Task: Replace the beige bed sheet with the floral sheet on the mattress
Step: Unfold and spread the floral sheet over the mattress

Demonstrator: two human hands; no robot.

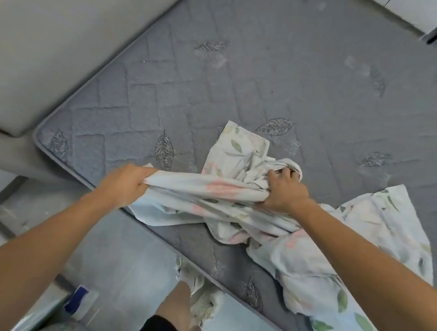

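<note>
The mattress (278, 71) lies bare: its grey quilted top with stitched leaf motifs is exposed across nearly the whole surface, and no beige bed sheet can be seen anywhere in view, so the stripping stage appears complete. The floral sheet (310, 259) is on the mattress but not yet spread; it sits bunched and twisted along the near edge, right of centre, with one loose flap lying toward the middle of the mattress and a larger mass trailing to the near right, part of it seemingly draped over the edge. The left hand (124, 184) has its grip clenched around one end of a twisted length of the sheet, at the near edge of the mattress. The right hand (285, 193) grips a gathered handful of the same cloth further right, fingers curled into the folds. The stretch of fabric between the two hands is pulled fairly taut. Judged remaining: opening the sheet out, laying it over the full mattress, and squaring or tucking the corners, none of which is started. No brand, label or legible writing is found on the sheet or mattress; a blue-and-white object (79, 303) on the floor at the near left is too blurred to read.
</note>
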